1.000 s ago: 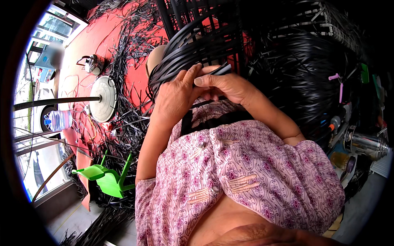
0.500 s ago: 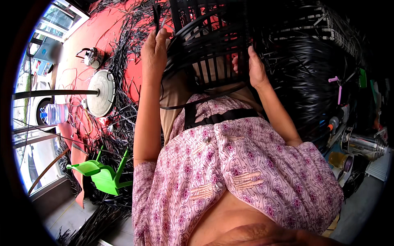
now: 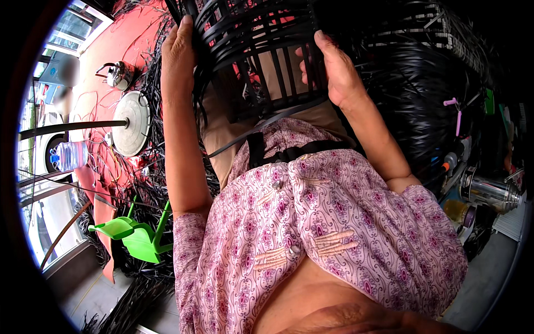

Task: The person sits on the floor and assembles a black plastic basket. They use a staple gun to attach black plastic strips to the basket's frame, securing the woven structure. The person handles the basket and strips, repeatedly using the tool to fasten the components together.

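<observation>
A black basket of woven plastic strips (image 3: 233, 40) rests against my lap, with open gaps between its upright strips. My right hand (image 3: 342, 78) is closed on its right side, the thumb on the outer edge and the fingertips showing through the gaps. At the upper left, my left hand (image 3: 178, 55) is closed around black strips at the basket's left side; its fingers are partly hidden. One loose black strip (image 3: 245, 131) runs across my lap below the basket. The basket's far end passes out of the top of the view.
Piles of black strips (image 3: 411, 100) lie to the right and along the left. On the red floor stand a metal kettle (image 3: 119, 75), a round grey base with a pole (image 3: 132, 125) and a water bottle (image 3: 72, 156). A green plastic chair (image 3: 142, 242) is lower left; a glass jar (image 3: 459, 213) is right.
Both hands and the basket have shifted left, and my left hand has moved farther out to the left. The right hand sits higher along the basket's side.
</observation>
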The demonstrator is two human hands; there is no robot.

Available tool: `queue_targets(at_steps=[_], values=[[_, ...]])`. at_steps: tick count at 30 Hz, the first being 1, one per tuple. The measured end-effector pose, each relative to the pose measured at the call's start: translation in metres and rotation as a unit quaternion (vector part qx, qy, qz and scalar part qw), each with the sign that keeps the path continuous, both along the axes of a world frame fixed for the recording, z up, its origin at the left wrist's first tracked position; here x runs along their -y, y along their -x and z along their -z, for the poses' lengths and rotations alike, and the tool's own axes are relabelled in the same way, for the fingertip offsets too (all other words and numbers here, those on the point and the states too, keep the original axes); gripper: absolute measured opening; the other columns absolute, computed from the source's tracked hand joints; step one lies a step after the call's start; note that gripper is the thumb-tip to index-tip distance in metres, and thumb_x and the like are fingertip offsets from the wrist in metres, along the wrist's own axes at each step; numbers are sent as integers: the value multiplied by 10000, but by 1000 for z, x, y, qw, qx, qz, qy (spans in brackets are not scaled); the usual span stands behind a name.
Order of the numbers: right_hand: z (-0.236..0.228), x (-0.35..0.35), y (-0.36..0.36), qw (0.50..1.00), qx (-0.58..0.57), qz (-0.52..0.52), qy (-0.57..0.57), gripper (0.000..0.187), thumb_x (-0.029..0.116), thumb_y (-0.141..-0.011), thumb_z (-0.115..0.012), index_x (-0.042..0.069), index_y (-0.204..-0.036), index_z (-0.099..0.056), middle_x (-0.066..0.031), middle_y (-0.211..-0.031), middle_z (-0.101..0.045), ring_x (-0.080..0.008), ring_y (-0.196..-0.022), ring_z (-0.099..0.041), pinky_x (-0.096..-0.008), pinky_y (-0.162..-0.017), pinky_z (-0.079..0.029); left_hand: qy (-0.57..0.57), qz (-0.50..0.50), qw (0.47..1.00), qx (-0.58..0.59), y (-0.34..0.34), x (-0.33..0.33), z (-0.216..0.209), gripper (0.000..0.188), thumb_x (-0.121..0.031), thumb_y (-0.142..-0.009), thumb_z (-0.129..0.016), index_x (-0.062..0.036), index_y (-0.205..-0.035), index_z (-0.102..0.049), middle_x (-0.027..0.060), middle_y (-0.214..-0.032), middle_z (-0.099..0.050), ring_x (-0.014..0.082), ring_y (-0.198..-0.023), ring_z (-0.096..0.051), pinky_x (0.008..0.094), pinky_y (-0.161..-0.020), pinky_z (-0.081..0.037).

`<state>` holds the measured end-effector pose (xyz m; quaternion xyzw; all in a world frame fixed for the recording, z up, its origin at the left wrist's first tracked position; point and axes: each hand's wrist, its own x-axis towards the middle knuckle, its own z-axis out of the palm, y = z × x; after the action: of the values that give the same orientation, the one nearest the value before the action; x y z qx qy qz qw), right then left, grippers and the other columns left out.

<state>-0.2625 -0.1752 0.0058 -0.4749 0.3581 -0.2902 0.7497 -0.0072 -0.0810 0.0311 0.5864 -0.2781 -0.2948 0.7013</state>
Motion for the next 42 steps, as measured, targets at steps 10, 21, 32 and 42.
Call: queue_targets(at_steps=[10,21,32,42], values=[[28,42,44,992,125,5,-26,546,547,-996,-397,67,-1191,-569,-88,-1029,-661,-174,-749,-621,-325,-625,-547,-36,61,986,150,21,53,-5,307,-381,-989,-559,-113,-852,-622,-92,-630,-424,26,-552,-341,213,-507,-254],[47,46,63,960,230,-98,-130,507,422,-1006,-462,10,-1292,-537,-138,-1131,-652,-245,-939,-670,-361,-844,-545,-75,-53,964,248,9,49,-12,368,-375,-978,-568,-30,-983,-693,-1,-746,-623,68,-615,-481,238,-559,-375],[10,28,87,970,122,129,164,265,173,-907,-685,8,-1113,-663,-29,-946,-672,-76,-773,-620,-208,-696,-494,-76,223,959,159,142,-6,-53,175,-193,-933,-673,-23,-899,-693,-95,-710,-508,2,-662,-395,180,-575,-304],[-28,2,81,979,134,-15,154,381,171,-886,-699,-8,-1213,-617,-38,-901,-660,-84,-737,-608,-202,-653,-489,-125,344,931,-13,142,11,-38,206,-248,-923,-662,-54,-886,-722,-88,-660,-519,1,-558,-384,189,-506,-275]])
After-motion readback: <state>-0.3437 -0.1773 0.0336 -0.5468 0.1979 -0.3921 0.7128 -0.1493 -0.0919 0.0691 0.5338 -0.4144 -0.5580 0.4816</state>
